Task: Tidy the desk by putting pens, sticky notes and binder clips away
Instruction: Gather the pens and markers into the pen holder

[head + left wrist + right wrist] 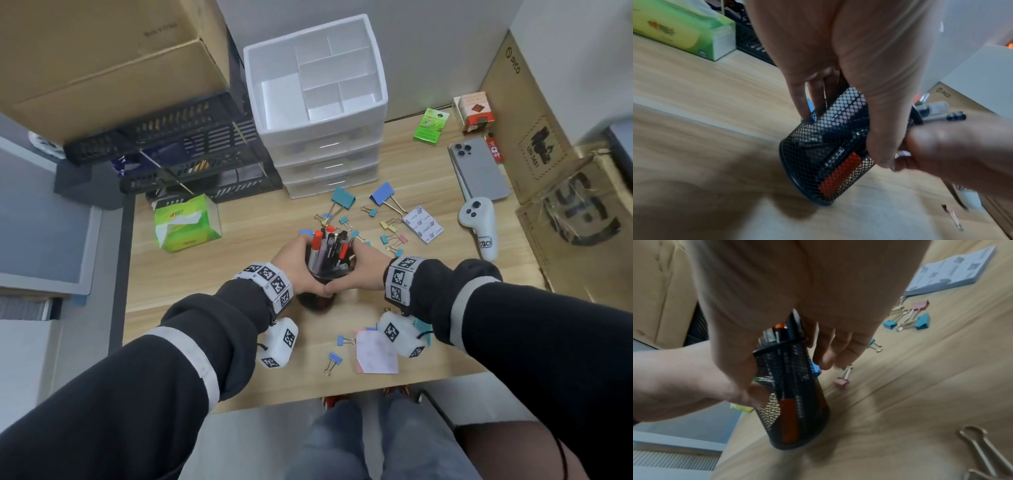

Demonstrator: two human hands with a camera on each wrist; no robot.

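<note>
Both the left hand [297,263] and the right hand [360,270] wrap around the black mesh cup [824,155], which already holds the pens [329,246]. Beyond the cup and nearer than it, binder clips [390,226] lie loose; a pink sticky-note pad [376,351] near the cup waits too, so most tidying looks left

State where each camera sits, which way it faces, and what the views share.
Head: above, looking down at the desk; both sleeves, left hand and right hand on the mesh pen cup.
Left wrist: along the left hand toward the cup; right hand at right.
Right wrist: along the right hand; binder clips beyond.
Shared: the cup, both hands.
</note>
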